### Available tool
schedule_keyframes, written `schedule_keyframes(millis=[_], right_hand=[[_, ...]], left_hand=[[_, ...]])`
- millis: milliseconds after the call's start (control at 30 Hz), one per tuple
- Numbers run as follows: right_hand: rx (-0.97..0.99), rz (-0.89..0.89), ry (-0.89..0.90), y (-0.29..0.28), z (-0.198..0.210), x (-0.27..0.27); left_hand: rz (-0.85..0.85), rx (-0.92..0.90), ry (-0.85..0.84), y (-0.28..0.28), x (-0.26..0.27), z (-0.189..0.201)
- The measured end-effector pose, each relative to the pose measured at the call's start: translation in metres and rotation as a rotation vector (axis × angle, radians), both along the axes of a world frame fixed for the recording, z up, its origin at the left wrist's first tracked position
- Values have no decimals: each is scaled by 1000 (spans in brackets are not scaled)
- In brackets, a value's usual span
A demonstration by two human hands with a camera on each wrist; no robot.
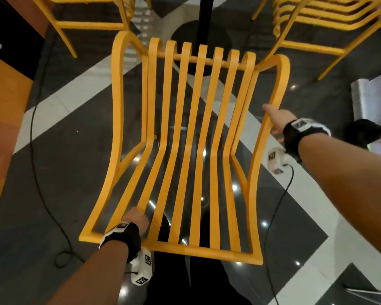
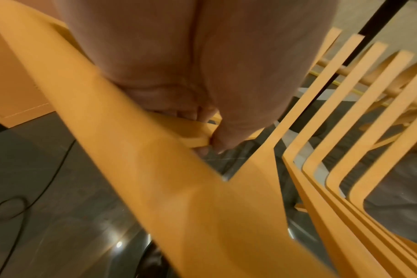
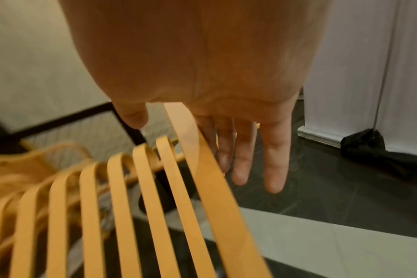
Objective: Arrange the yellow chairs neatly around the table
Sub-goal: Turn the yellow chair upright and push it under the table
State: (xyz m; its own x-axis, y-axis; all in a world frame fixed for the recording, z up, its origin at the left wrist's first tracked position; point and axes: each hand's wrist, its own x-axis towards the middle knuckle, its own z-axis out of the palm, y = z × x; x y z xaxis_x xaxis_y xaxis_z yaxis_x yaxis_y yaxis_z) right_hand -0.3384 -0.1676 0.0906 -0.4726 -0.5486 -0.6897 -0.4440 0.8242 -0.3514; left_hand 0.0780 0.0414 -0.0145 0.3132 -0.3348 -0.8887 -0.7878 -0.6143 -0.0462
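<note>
While the left hand curls its fingers round a back slat of the yellow slatted chair, the right hand lies straight-fingered along its armrest, before the black table post.

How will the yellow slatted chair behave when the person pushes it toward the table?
The yellow chair probably stays stiff: its slats join one solid frame. With only the left hand gripping a slat and the right hand open at the side rail, it may twist. The glossy floor likely lets it slide.
</note>
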Motion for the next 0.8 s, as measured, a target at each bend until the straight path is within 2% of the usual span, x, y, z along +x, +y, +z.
schedule_keyframes(millis=[167, 267, 367, 467, 600, 700, 800], right_hand=[[382, 517, 5, 118, -9, 33], [406, 637, 0, 164, 6, 47], [326, 646, 38, 190, 22, 56], [263, 614, 79, 190, 38, 60], [140, 677, 179, 178, 59, 63], [72, 673, 263, 162, 68, 63], [32, 650, 314, 137, 72, 64]], left_hand=[[-163, -71, -22, -36, -15, 43], [-264, -111, 36, -59, -21, 72], [-432, -189, 90, -79, -23, 102], [-571, -300, 110, -98, -19, 123], [-670, -442, 128, -113, -9, 144], [-721, -570, 17, -120, -1, 156], [-734, -637, 2, -138, 3, 166]])
